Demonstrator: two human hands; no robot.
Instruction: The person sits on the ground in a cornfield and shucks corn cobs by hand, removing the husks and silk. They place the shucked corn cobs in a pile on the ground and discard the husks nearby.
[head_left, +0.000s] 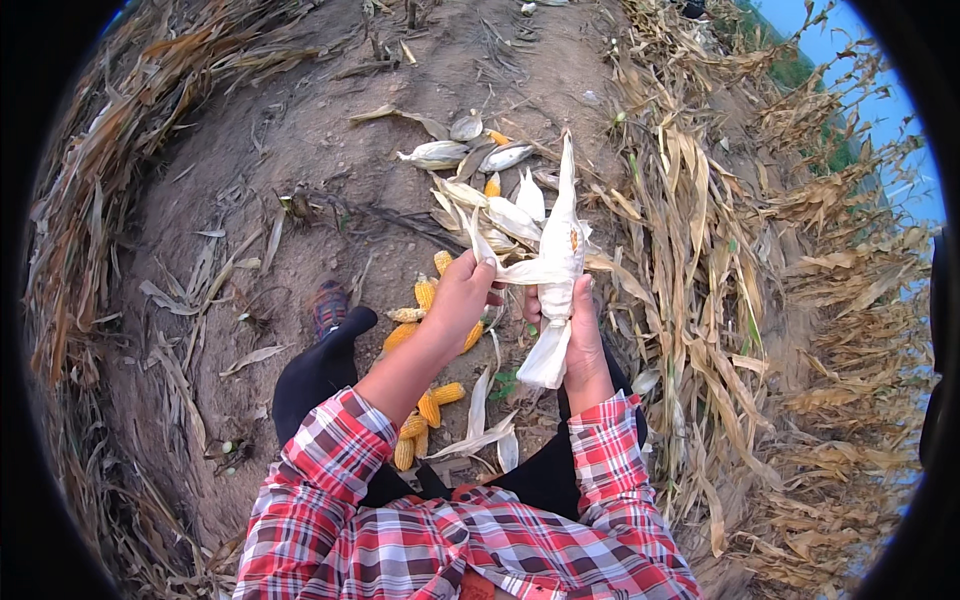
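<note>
My right hand grips the lower part of an ear of corn in its pale dry husk, its long tip pointing away from me. A small tear in the husk shows orange kernels. Between the thumb and fingers of my left hand is a strip of husk, drawn out to the left and still joined to the ear. Bare yellow corn cobs lie on the soil beneath my left hand, and more husked cobs lie between my legs, partly hidden by my left forearm.
Beyond my hands is a heap of unhusked ears, a few showing kernels. Loose husk pieces lie between my legs. Dry corn stalks line the right side, and another row runs along the left. Cut stubble sticks up from the soil.
</note>
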